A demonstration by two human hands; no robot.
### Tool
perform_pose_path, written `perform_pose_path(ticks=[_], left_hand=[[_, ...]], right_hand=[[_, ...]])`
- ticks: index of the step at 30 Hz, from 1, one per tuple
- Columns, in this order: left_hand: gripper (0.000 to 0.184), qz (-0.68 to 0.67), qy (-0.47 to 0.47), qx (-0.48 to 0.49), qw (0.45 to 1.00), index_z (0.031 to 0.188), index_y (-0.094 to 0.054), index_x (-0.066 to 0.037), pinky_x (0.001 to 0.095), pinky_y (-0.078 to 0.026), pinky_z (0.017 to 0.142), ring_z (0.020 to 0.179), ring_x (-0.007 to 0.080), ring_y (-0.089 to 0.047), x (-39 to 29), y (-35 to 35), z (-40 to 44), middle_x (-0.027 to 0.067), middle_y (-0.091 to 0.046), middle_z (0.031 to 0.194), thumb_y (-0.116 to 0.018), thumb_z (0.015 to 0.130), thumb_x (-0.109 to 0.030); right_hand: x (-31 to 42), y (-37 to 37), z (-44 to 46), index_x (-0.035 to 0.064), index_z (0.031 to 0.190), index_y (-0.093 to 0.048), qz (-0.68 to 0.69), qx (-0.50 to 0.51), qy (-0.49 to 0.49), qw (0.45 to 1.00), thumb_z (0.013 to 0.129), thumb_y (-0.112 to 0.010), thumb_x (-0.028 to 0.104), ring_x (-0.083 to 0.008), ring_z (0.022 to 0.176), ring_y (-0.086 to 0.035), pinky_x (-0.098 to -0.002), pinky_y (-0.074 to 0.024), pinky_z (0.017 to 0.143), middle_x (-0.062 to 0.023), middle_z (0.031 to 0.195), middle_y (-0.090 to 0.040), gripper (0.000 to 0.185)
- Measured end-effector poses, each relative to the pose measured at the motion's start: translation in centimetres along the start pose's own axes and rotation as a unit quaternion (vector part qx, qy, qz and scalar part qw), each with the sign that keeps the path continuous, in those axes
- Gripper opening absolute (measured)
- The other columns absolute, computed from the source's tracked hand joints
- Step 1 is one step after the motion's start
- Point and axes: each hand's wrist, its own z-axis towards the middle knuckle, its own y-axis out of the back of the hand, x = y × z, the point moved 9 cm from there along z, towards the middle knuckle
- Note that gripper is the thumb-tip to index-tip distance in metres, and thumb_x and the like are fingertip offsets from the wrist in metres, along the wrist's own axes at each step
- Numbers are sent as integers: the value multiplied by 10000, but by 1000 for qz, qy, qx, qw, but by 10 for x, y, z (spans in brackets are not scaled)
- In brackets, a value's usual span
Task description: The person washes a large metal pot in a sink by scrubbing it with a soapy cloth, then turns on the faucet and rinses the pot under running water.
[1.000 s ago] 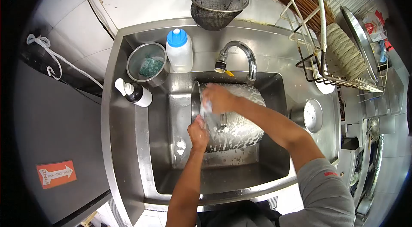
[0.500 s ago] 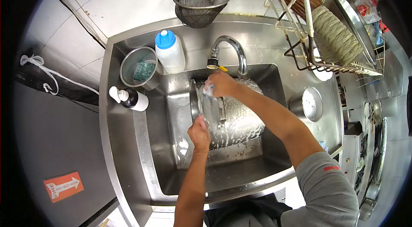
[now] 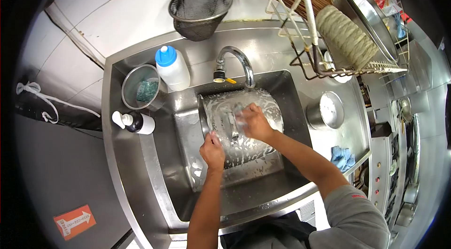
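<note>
A large metal stockpot [image 3: 256, 143] lies on its side in the sink, streaked with white suds, its mouth facing left and a side handle [image 3: 232, 126] on top. My left hand [image 3: 213, 154] is closed around the near part of its rim. By the handle, my right hand [image 3: 257, 124] is on the soapy wall with its fingers curled and partly smeared by motion. Something pale seems to be under those fingertips, too blurred to name. The faucet [image 3: 237, 61] arches over the back of the pot.
Left of the basin stand a metal container [image 3: 164, 96] with a green scouring pad, a blue-capped bottle [image 3: 176, 72] and a pump bottle [image 3: 141, 123]. A small pot [image 3: 325, 111] and blue cloth [image 3: 343, 158] lie right. A strainer [image 3: 199, 14] and wire rack [image 3: 312, 37] hang above.
My right hand has moved from near the pot's rim toward me and to the right, beside the handle. My left hand stays on the rim. The camera view has shifted slightly.
</note>
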Motion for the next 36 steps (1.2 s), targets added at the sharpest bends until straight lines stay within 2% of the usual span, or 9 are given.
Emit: perform_pose_path(ticks=[8, 12, 15, 18, 24, 26, 28, 31, 36], left_hand=[[257, 8, -60, -5, 998, 815, -540, -12, 459, -393, 494, 511, 395, -536, 1, 1, -22, 210, -538, 577, -515, 979, -208], [256, 56, -71, -20, 996, 810, -539, -9, 468, -399, 498, 524, 420, -534, 1, 2, -8, 212, -538, 569, -535, 967, -212], [222, 62, -41, 24, 997, 839, -551, -12, 466, -407, 507, 531, 420, -541, -4, -4, -7, 218, -544, 577, -537, 961, -196], [223, 33, -31, 12, 999, 833, -548, -10, 472, -401, 515, 536, 410, -545, 4, -6, -7, 218, -542, 582, -533, 962, -191], [231, 82, -25, 27, 996, 851, -555, -7, 452, -415, 528, 546, 396, -549, 4, -6, -8, 211, -553, 597, -530, 967, -205], [228, 54, -37, 11, 998, 838, -550, -5, 451, -409, 522, 535, 390, -541, 1, -6, -8, 206, -544, 586, -534, 964, -193], [221, 57, -21, 20, 998, 835, -549, -4, 446, -406, 518, 526, 385, -531, 6, -8, -9, 203, -542, 584, -536, 964, -182], [230, 26, -4, 21, 999, 823, -538, -14, 471, -403, 521, 548, 411, -539, 18, -12, -8, 209, -545, 583, -540, 958, -200], [244, 49, -26, 39, 998, 838, -551, 0, 428, -400, 525, 528, 368, -496, 3, -4, -12, 215, -552, 617, -511, 979, -195]], right_hand=[[9, -3, -38, 168, 1011, -696, -44, 82, 49, 994, 643, -688, 91, -300, 1067, -482, -431, -411, 865, -19, 1157, -585, 376], [-66, 53, -88, 159, 1054, -641, -132, -173, -224, 950, 707, -675, 112, -300, 1081, -500, -464, -431, 827, -70, 1110, -591, 352], [-66, 41, -108, 139, 1059, -617, -190, -152, -332, 912, 699, -686, 136, -342, 1067, -500, -473, -436, 820, -114, 1136, -557, 366], [12, 13, -46, 78, 1064, -594, -101, -79, -40, 991, 706, -708, 230, -369, 981, -498, -515, -441, 830, -151, 1112, -540, 405], [-115, 6, 9, 129, 933, -690, -164, -2, -322, 933, 777, -646, 259, -358, 1021, -521, -452, -490, 835, -124, 1046, -586, 208], [-41, -29, 25, 183, 958, -708, -70, -57, -10, 996, 822, -588, 271, -333, 1052, -516, -432, -481, 860, -111, 1054, -590, 201], [-45, -4, 31, 195, 966, -695, 23, -65, -58, 996, 756, -654, 240, -354, 1028, -536, -462, -467, 879, -117, 1082, -591, 218], [-171, 6, 23, 207, 1037, -711, -176, 36, -386, 905, 757, -651, 229, -327, 1025, -537, -447, -428, 927, -102, 1062, -598, 287], [-72, -39, 40, 150, 1069, -688, -52, 14, -74, 996, 793, -617, 228, -344, 1075, -500, -457, -439, 879, -109, 1099, -567, 295]])
